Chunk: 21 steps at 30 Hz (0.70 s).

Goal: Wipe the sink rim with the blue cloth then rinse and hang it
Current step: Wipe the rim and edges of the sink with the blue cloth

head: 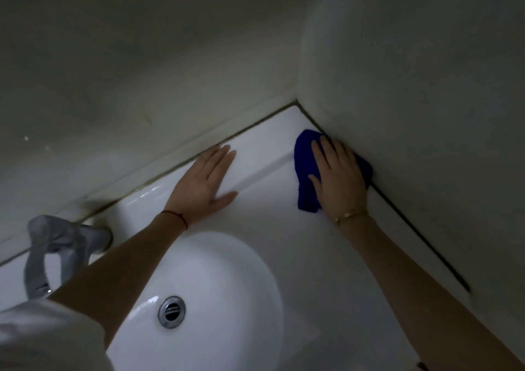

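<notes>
Sink basin (227, 271) fills the near foreground, white and rounded, with a metal drain (171, 311) at its bottom and a pale sleeve (42, 336) at the lower left corner. Both bare forearms reach across it toward the back corner. At the left, a grey tap (56, 245) stands on the rim, blurred. Farther on, the left hand (203, 181) lies palm down on the flat sink rim (270, 140), fingers straight and together, thumb spread, holding nothing; a red string circles that wrist. To its right, the right hand (339, 177) presses flat on the blue cloth (305, 171), fingers extended over it rather than curled, a thin gold bracelet at the wrist. The cloth lies bunched on the rim's right side, touching the dark seam where the rim meets the side wall (426, 86), close to the corner.
</notes>
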### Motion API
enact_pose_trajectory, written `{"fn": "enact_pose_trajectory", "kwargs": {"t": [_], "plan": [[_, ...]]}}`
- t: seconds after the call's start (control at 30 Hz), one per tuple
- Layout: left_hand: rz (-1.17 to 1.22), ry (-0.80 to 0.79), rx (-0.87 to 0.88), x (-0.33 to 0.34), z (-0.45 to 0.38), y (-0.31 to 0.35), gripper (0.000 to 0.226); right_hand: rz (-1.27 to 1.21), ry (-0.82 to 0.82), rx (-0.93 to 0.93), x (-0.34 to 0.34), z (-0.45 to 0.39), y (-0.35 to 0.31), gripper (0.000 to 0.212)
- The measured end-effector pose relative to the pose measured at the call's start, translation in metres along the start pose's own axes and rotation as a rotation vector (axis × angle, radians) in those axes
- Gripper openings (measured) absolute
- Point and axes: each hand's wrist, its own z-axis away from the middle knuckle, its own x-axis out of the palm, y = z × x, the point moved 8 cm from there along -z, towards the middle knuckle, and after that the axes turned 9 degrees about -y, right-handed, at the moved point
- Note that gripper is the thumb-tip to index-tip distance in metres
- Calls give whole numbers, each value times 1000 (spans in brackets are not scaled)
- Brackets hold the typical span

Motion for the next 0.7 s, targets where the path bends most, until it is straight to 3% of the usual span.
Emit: {"fn": "enact_pose_trajectory", "kwargs": {"t": [0.13, 0.27, 0.4, 0.47, 0.63, 0.7], "plan": [[21, 33, -36, 5, 1, 0, 74, -52, -1, -139, -7, -52, -21, 65], [42, -4, -73, 7, 0, -2, 76, -126, 41, -329, -11, -48, -39, 57], [53, -26, -109, 7, 1, -4, 78, -84, -15, -428, 5, -46, -77, 63], [58, -19, -117, 6, 1, -4, 79, -68, 16, -370, 2, -58, -72, 64], [64, -18, -140, 5, 3, -5, 82, -192, 135, 32, -5, -73, -73, 66], [74, 0, -139, 4, 3, -6, 84, -199, 141, -7, 0, -61, -96, 67]]}}
